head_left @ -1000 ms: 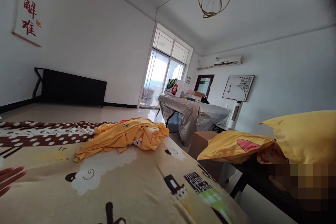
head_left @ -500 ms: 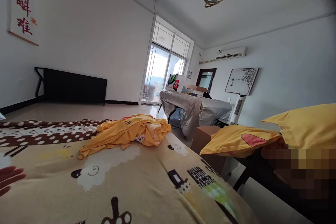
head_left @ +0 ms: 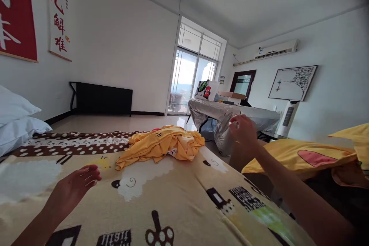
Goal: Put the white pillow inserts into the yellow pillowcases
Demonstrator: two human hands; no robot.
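Observation:
My left hand hovers over the beige patterned blanket, its fingers stretched out and holding nothing. To its right lies a crumpled yellow cloth with dark letters, heaped on the blanket. My right hand is raised in the air beyond the blanket's right edge, in front of the covered table. Its fingers are loosely bent with a gap at the thumb, and nothing shows in them. Below and right of that hand is a yellow pillow with a pink patch, partly hidden by my right forearm.
White pillows are stacked at the left edge. A table under a silver cover carries boxes and a printed bag. Another yellow piece of fabric is at the far right. A black folded frame stands by the wall.
The view has turned left, bringing the white pillows in. My left hand has come further into view, and my right hand and forearm now show, raised. The yellow cloth heap looks unchanged.

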